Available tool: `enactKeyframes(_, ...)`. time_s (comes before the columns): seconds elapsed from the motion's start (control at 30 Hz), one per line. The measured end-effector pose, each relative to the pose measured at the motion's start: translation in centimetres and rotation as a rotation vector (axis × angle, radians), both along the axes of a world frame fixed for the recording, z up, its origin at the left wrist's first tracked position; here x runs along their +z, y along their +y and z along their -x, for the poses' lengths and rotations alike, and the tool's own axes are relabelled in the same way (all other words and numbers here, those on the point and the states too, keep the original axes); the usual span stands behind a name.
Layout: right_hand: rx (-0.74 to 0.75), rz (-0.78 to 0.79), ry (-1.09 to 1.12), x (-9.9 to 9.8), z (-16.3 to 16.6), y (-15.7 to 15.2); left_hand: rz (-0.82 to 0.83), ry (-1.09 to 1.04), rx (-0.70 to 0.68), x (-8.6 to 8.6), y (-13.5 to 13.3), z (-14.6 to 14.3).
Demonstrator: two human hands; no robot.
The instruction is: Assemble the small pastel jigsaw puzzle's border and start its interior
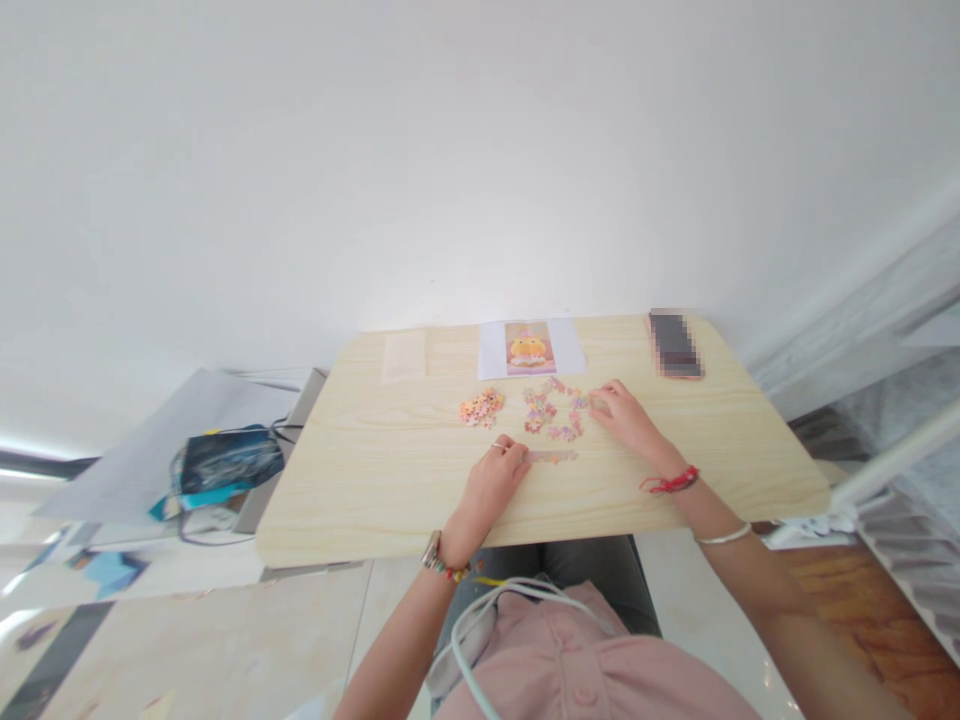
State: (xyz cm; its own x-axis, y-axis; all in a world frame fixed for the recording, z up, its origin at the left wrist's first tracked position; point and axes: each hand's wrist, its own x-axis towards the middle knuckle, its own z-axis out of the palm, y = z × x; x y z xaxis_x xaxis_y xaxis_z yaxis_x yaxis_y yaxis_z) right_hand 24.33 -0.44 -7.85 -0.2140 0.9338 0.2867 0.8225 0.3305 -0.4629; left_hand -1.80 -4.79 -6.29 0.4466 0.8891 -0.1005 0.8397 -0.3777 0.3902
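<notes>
My left hand [491, 483] rests on the table with bent fingers, its fingertips closed at the left end of a strip of joined puzzle pieces [553, 457]. My right hand [630, 418] pinches at a puzzle piece on the right side of a loose ring of pastel puzzle pieces [538, 408]; the fingertips partly hide it. Left of that ring lies a heap of orange and pink puzzle pieces [481, 407]. Behind them, a sheet with a printed picture [529, 348] of a yellow figure lies flat.
The wooden table [360, 480] stands against a white wall. A phone [675, 345], blurred out, lies at its back right, and a pale flat packet [405, 355] at its back left. Beside the table on the left is a dark and blue bag [229, 462]. White cables [517, 590] hang before me.
</notes>
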Motion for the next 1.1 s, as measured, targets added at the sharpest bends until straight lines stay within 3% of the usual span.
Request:
enactKeyframes(0.2, 0.021, 0.049, -0.004, -0.2, -0.2, 0.1, -0.020, 0.005, 0.002, 0.0, 0.0, 0.0)
enactKeyframes(0.47, 0.181, 0.104, -0.040, 1.7, 1.0, -5.0, -0.010, 0.004, 0.011, 0.1, -0.1, 0.1)
enactKeyframes(0.7, 0.040, 0.092, -0.113, 1.2, 1.9, -6.3, -0.038, -0.003, 0.000, 0.1, -0.1, 0.3)
enactKeyframes(1.1, 0.006, 0.087, -0.215, 1.5, 2.2, -6.7, -0.040, 0.017, 0.003, 0.2, -0.2, 0.2)
